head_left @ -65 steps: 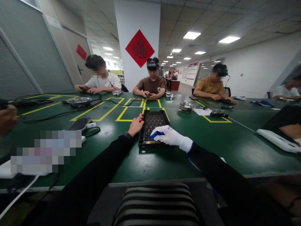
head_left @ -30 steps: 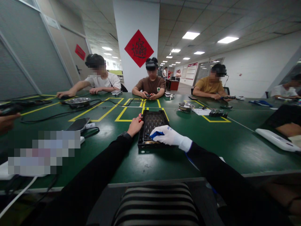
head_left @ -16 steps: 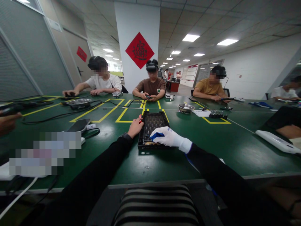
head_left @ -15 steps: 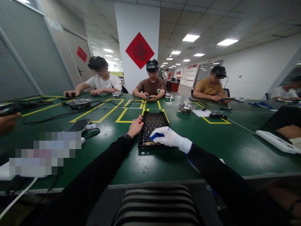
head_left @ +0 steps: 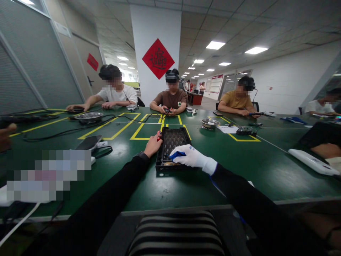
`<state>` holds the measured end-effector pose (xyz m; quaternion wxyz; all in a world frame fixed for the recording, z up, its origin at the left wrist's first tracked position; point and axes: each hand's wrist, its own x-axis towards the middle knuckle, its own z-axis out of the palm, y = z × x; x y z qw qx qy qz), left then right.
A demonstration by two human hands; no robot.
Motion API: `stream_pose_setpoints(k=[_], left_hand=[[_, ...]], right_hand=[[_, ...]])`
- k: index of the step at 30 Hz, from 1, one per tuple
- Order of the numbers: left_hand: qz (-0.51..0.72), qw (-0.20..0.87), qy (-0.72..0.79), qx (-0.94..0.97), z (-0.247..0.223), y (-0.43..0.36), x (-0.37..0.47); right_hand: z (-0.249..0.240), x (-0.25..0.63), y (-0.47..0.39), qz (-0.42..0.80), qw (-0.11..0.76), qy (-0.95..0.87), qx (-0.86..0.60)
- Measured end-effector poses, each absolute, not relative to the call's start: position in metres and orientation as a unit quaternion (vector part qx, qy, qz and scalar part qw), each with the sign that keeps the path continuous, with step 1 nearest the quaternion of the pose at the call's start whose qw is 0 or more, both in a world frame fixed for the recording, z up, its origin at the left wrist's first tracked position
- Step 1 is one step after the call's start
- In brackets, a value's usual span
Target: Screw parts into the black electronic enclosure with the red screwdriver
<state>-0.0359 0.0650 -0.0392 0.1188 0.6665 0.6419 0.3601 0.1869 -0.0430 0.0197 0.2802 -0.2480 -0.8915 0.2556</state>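
Ahead of me on the green table lies a black, shallow rectangular case [head_left: 174,137] with a ribbed or gridded inside. A yellowish strip [head_left: 167,163] shows near its front end. My left hand [head_left: 152,145], bare, is closed at the left side of the case, around a small red object [head_left: 159,133] whose kind I cannot tell. A white glove with blue on its fingers covers my right hand [head_left: 189,155]. That hand reaches over the front right of the case with fingers pressed together; what they may hold is hidden.
Left of me are a phone [head_left: 90,142], a cable loop [head_left: 104,152] and a blurred-out pale item. Metal bowls [head_left: 210,123] and a group of black parts [head_left: 246,131] stand farther off. A white device [head_left: 311,161] lies right. Several people sit around the table.
Both my hands stay almost where they were at the case. The view has shifted slightly. At the far left, a co-worker's hand has moved outward.
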Motion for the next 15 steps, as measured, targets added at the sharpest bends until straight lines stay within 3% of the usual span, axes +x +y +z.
stream_pose_setpoints(k=[15], left_hand=[[0.363,0.121,0.638,0.669,-0.0415,0.0664,-0.0377]], right_hand=[[0.0224,0.1857,-0.0465,0.288,0.290,-0.877,-0.253]])
